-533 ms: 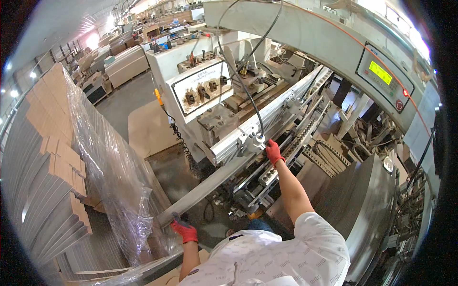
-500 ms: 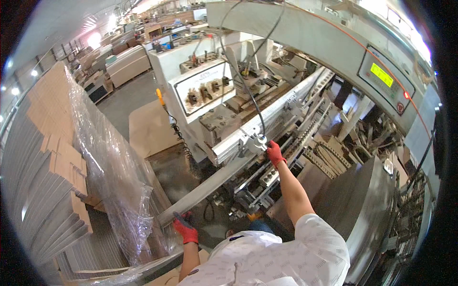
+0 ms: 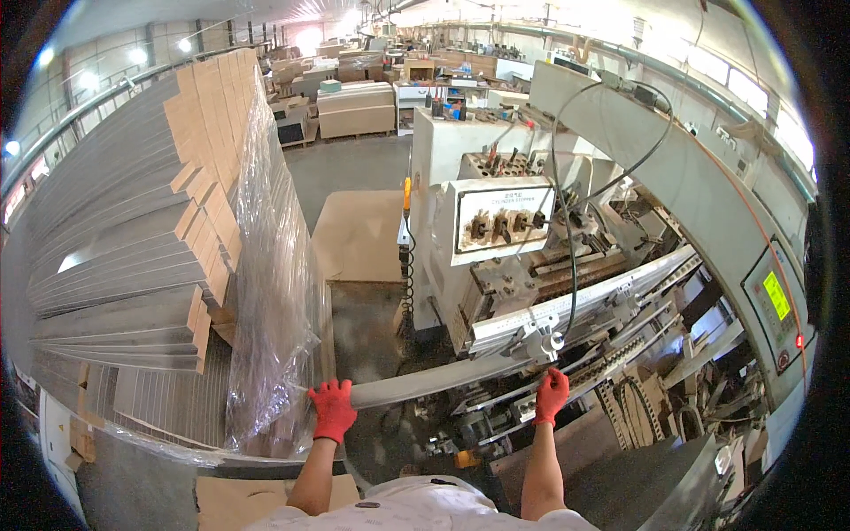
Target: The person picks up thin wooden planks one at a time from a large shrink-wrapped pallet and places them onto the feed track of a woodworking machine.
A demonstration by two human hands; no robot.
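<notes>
A long, narrow grey board (image 3: pixel 425 383) slants from beside the plastic-wrapped stack up to the machine's silver rail (image 3: pixel 584 305). My left hand (image 3: pixel 332 411), in a red glove, is at the board's left end with its fingers spread. In a matching glove, my right hand (image 3: pixel 551 398) is closed, just below a silver stop clamp (image 3: pixel 542 343) on the rail. What its curled fingers hold, if anything, is hidden. A black hose (image 3: pixel 574 274) runs down to the clamp.
At the left leans a tall stack of grey panels (image 3: pixel 115 257), edged by clear plastic wrap (image 3: pixel 274 292). A control box with knobs (image 3: pixel 503 217) sits above the rail. On the right, the machine's beam carries a lit display (image 3: pixel 776 295). Several panels (image 3: pixel 637 482) lie at lower right.
The view has swung left and up. My right hand has drawn down off the stop clamp. My left hand, earlier curled at the board's end, now has its fingers spread there.
</notes>
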